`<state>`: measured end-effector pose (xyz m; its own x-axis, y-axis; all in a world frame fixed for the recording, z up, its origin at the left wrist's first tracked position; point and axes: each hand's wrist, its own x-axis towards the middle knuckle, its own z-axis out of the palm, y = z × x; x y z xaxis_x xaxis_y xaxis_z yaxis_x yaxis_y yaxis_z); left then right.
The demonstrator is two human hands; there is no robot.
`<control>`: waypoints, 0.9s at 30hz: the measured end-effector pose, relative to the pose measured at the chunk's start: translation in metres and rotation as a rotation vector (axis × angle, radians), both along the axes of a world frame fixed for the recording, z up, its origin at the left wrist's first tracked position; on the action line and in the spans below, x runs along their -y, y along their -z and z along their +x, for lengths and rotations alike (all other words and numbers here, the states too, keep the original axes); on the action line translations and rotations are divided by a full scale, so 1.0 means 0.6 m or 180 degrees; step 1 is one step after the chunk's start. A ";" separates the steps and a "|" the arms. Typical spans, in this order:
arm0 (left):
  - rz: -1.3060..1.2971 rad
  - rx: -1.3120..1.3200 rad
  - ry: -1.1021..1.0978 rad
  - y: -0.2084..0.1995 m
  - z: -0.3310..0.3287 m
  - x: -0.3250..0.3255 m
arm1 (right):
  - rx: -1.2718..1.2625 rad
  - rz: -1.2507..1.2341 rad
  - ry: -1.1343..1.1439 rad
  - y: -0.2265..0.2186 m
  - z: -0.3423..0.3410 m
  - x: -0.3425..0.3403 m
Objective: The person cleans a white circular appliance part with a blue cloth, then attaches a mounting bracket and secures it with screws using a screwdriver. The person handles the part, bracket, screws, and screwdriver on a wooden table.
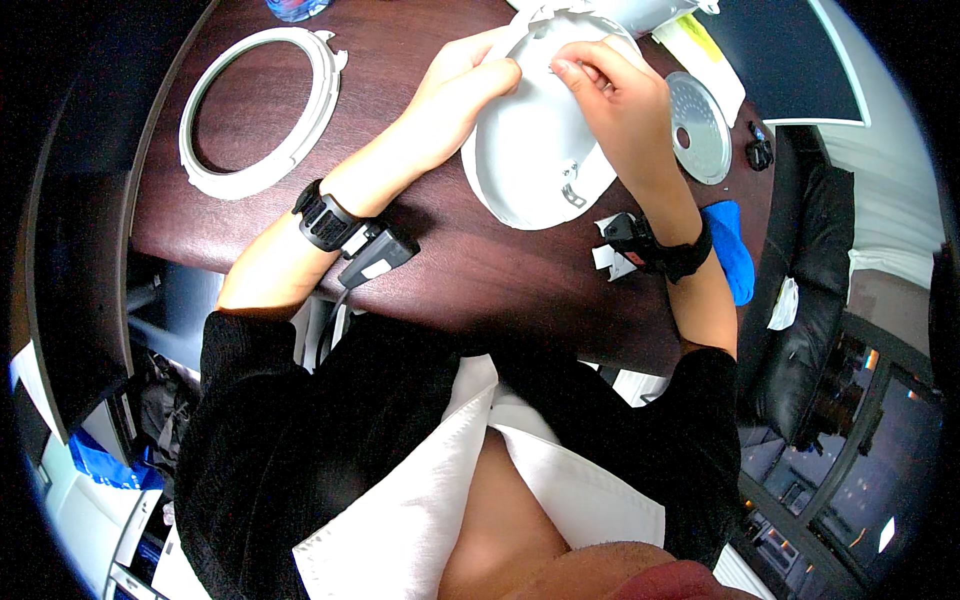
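Observation:
A white, round, shallow plastic housing (525, 175) is tilted up over the far middle of the table, its hollow inside facing me. My left hand (460, 95) grips its left rim, with the thumb laid over the edge. Over the upper right of the same housing, my right hand (625, 95) has its thumb and fingers pinched together. Whatever lies in that pinch is too small or hidden to make out. A small metal bracket (571, 195) shows inside the housing near its lower edge. Left of my hands, a white plastic ring (325, 95) with tabs lies flat on the table.
A grey perforated disc (706, 150) lies right of my right hand on the dark wooden table (450, 285). Nearby are a small black part (758, 152), a blue item (733, 255) and a white-and-yellow sheet (705, 60). A dark screen (790, 60) stands at the far right.

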<state>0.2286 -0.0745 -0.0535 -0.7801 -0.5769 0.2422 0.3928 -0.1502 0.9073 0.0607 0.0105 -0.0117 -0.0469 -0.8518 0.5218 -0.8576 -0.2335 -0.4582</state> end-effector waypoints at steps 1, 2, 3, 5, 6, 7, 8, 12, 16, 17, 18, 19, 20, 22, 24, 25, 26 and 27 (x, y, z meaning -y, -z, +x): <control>0.0041 -0.0008 0.0019 0.001 0.000 -0.001 | -0.0130 -0.0071 -0.0025 0.001 -0.001 0.000; 0.0038 0.0002 -0.0013 0.001 -0.001 -0.001 | -0.0260 -0.0144 -0.0049 0.003 -0.002 -0.001; 0.0035 0.0013 -0.0047 0.001 -0.001 -0.002 | -0.0389 -0.0218 -0.0074 0.004 -0.003 -0.001; 0.0052 0.0026 -0.0075 0.002 -0.001 -0.002 | -0.0496 -0.0263 -0.0117 0.004 -0.002 -0.002; 0.0072 0.0028 -0.0069 0.004 -0.002 0.000 | -0.0549 -0.0285 -0.0138 0.004 -0.002 -0.002; 0.0093 0.0031 -0.0065 0.005 -0.002 0.001 | -0.0579 -0.0313 -0.0162 0.006 -0.002 0.000; 0.0104 0.0029 -0.0062 0.004 -0.002 0.001 | -0.0612 -0.0340 -0.0183 0.009 -0.005 0.003; 0.0155 0.0023 -0.0085 0.004 -0.002 0.000 | -0.0819 -0.0488 -0.0248 0.010 -0.008 0.003; 0.0180 0.0009 -0.0124 0.003 -0.002 -0.001 | -0.0975 -0.0426 -0.0238 0.009 -0.006 -0.002; 0.0178 0.0032 -0.0115 0.003 -0.002 0.000 | -0.1021 -0.0419 -0.0237 0.009 -0.007 -0.003; 0.0176 0.0055 -0.0105 0.004 -0.002 0.001 | -0.1066 -0.0412 -0.0236 0.009 -0.007 -0.003; 0.0174 0.0078 -0.0096 0.005 -0.002 0.002 | -0.1120 -0.0435 -0.0226 0.010 -0.008 -0.002; 0.0177 0.0050 -0.0087 0.005 -0.002 0.002 | -0.1175 -0.0459 -0.0212 0.011 -0.009 -0.001; 0.0184 -0.0007 -0.0068 0.004 -0.003 0.000 | -0.1354 -0.0486 -0.0160 0.010 -0.009 -0.002; 0.0155 0.0063 -0.0076 -0.002 -0.001 -0.001 | -0.1598 -0.0497 -0.0090 0.005 -0.006 -0.001; 0.0141 0.0097 -0.0080 -0.004 0.000 -0.002 | -0.1684 -0.0487 -0.0045 0.003 -0.004 -0.001; 0.0153 0.0063 -0.0082 -0.004 0.000 -0.003 | -0.1770 -0.0477 -0.0002 0.002 -0.002 -0.001; 0.0164 0.0029 -0.0084 -0.004 -0.001 -0.004 | -0.1856 -0.0467 0.0042 0.001 0.001 -0.001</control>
